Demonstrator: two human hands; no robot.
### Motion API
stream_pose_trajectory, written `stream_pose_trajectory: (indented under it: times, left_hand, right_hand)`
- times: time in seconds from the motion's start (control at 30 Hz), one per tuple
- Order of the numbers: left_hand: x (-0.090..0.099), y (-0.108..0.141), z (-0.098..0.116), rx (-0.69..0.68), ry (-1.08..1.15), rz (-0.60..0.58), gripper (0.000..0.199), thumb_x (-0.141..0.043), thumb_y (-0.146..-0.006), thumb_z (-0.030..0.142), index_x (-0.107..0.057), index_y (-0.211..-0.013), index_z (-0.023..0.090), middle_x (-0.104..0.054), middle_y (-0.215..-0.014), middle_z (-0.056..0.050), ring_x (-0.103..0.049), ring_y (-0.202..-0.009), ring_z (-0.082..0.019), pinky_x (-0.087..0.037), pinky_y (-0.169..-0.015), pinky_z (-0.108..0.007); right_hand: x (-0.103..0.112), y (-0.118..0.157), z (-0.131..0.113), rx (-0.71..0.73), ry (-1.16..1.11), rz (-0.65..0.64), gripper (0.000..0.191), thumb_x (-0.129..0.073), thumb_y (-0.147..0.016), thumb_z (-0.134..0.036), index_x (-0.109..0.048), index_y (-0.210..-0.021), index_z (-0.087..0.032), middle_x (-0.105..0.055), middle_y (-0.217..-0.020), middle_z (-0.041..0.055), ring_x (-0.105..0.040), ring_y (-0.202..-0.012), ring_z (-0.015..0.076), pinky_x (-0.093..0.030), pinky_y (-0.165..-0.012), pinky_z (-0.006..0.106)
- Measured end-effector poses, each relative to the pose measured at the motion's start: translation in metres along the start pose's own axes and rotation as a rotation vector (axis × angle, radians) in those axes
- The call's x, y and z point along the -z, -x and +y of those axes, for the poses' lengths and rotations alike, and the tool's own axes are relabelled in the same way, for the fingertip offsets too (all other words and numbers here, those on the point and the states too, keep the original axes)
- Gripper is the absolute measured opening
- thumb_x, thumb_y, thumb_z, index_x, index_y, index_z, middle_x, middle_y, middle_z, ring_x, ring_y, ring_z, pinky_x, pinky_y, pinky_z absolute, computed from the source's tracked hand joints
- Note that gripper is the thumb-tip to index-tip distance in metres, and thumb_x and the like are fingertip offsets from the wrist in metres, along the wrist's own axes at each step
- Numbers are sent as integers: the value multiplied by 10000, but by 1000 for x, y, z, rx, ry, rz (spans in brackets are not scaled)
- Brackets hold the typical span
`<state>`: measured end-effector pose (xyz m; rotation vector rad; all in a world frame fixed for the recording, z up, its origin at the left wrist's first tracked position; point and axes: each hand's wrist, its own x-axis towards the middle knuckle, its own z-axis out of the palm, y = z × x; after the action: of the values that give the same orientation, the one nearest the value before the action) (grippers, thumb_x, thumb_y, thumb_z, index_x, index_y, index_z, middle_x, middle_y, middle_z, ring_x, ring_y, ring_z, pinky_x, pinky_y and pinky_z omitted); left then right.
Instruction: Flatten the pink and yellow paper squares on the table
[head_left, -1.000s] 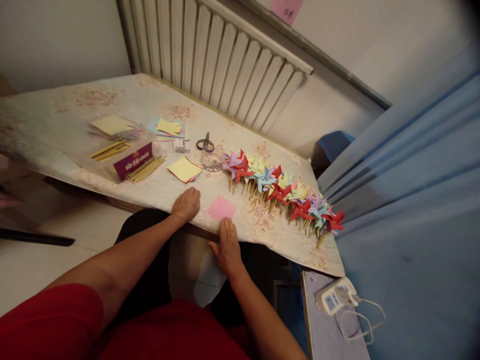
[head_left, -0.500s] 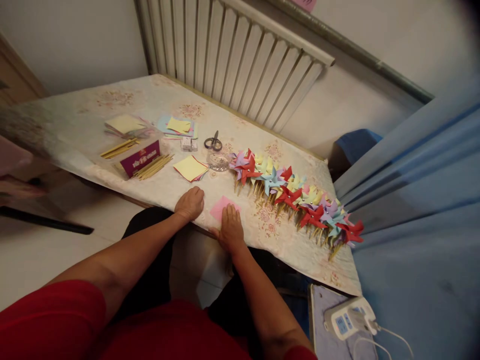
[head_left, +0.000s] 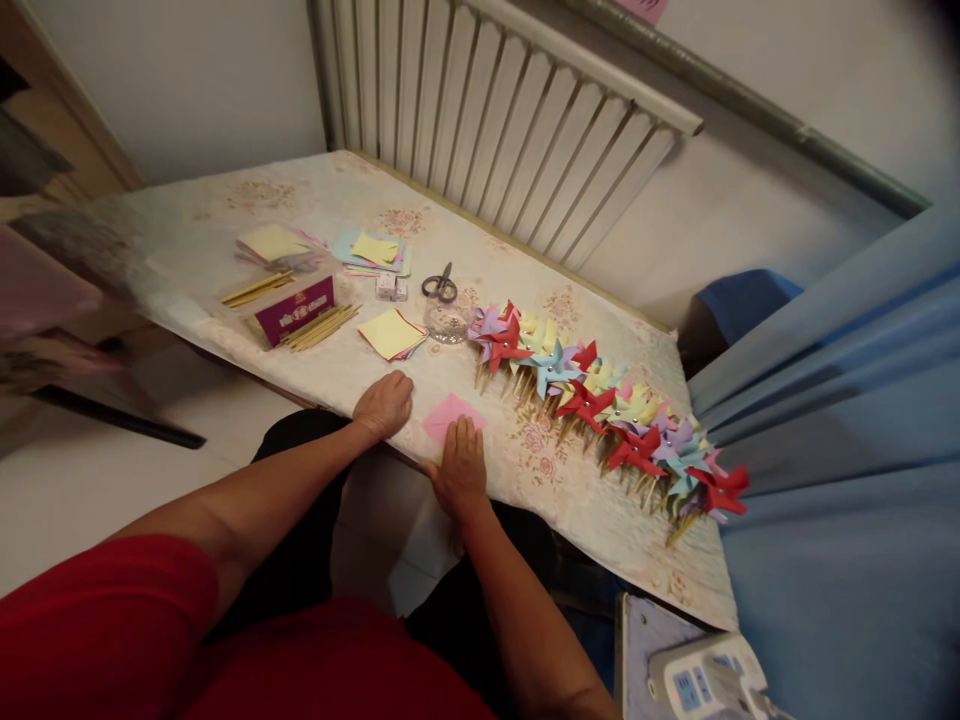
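L hand [head_left: 384, 404] curled by tbl edge [head_left: 409, 444], grip unclear; R [head_left: 461, 468] flat on pink sheet [head_left: 442, 413].

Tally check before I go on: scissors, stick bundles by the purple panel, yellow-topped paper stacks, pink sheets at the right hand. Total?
Scissors: 1
Stick bundles by the purple panel: 2
Yellow-topped paper stacks: 3
Pink sheet at the right hand: 1
Total: 7
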<state>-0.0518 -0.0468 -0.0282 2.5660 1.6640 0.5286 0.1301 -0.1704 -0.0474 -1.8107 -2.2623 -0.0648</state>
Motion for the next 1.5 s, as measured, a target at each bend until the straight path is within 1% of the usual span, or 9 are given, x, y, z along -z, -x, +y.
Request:
stream_pose_trajectory:
  times: [0.27,0.57,0.7,0.83,1.0,1.13,1.3,1.4,1.5]
  left_hand:
    - [1,0,2,6,-64,-14,203,-414,-918,203,-611,-950,164,-587,-1015,-129,-556,-963,-247,-447,-847,-377]
    - [6,1,5,22,-37,-30,209,-429,-900,188,-622,-974,157,-588,-1029,-142,-561,-976,-256,-450,-851,-386]
    - [6,1,5,8,-33,-33,218,-425,-902,190,-626,-977,149,-588,-1028,-148,-559,-972,-261,-450,-856,-397]
    - [6,1,5,14,-10,-37,210,-443,-892,186,-627,-986,147,-586,-1038,-149,-556,-985,-265,-445,-852,-394]
    - [8,1,6,3,-32,-37,221,-426,-903,183,-626,-988,140,-590,-1034,-149,-562,-960,-260,-443,-826,-387]
    - [7,1,5,-12,-45,-28,224,-420,-905,180,-626,-984,142,-594,-1027,-148,-565,-956,-262,-445,-823,-387]
    - [6,1,4,-23,2,-19,223,-430,-898,180,-630,-989,141,-594,-1035,-156,-564,-964,-270,-448,-831,-395]
    - [6,1,4,-18,27,-21,226,-430,-895,172,-634,-989,146,-596,-1034,-158,-564,-968,-271,-445,-832,-396]
    - [6,1,4,-18,26,-24,230,-424,-898,169,-635,-986,142,-598,-1032,-159,-564,-970,-272,-441,-832,-396]
  right_hand:
    - [-1,3,9,72,-8,5,811,-547,-937,-511,-343,-1458,76,-299,-1545,352,-189,-1504,404,-222,-1176,620]
    - [0,-10,15,121,26,-18,827,-555,-930,-510,-333,-1467,79,-300,-1550,342,-191,-1504,401,-199,-1193,615]
    - [5,-14,14,128,17,-34,812,-539,-937,-511,-344,-1464,75,-311,-1551,329,-203,-1500,403,-212,-1195,600]
    - [9,-17,14,147,18,-48,784,-550,-934,-488,-363,-1457,65,-317,-1553,319,-203,-1504,385,-218,-1202,580]
    - [5,-20,13,175,37,-48,808,-570,-922,-489,-343,-1468,62,-302,-1559,322,-179,-1513,378,-210,-1204,592]
    - [1,-22,5,185,55,-55,858,-567,-914,-542,-332,-1472,66,-288,-1560,332,-180,-1511,392,-202,-1202,605]
    - [4,-21,-7,202,52,-69,872,-552,-920,-568,-324,-1476,64,-269,-1575,318,-164,-1516,392,-209,-1212,571]
    - [8,-19,-3,194,50,-79,839,-543,-933,-543,-325,-1480,55,-266,-1578,315,-164,-1519,378,-217,-1212,565]
    - [8,-19,4,155,62,-77,828,-539,-939,-519,-326,-1477,72,-274,-1570,325,-175,-1513,391,-207,-1214,563]
